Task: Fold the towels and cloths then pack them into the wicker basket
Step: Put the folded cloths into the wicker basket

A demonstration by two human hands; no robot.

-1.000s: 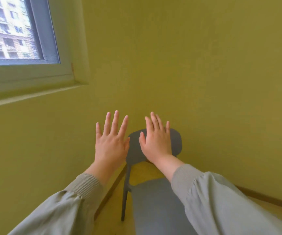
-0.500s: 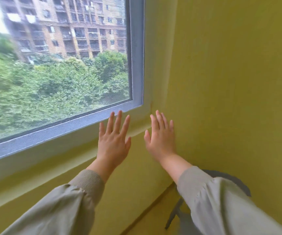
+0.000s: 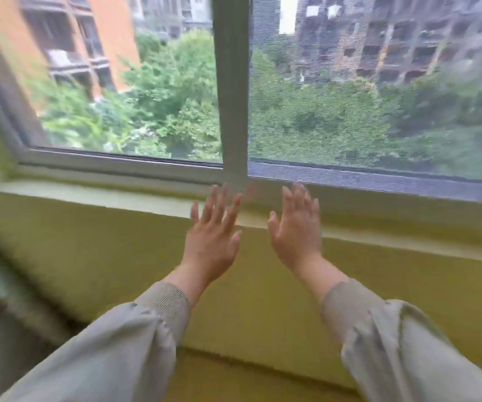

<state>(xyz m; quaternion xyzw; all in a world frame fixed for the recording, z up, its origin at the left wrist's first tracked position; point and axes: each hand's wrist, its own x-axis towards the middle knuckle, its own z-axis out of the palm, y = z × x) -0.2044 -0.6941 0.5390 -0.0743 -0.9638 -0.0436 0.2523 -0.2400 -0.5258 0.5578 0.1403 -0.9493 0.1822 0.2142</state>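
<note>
left hand (image 3: 210, 242) & right hand (image 3: 294, 236) up side by side, fingers straight & spread, holding nothing. window sill (image 3: 89, 195) just past them, yellow wall (image 3: 103, 256) below. i see no towels, cloths or wicker basket in view; afaict folding & packing all still to do.

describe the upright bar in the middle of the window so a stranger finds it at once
Start at the wide window that fills the top of the view above the yellow wall. The upright bar splits its glass into two panes, rising just above the fingertips of the left hand. It is the only pale strip crossing the trees and buildings from top to bottom.
</note>
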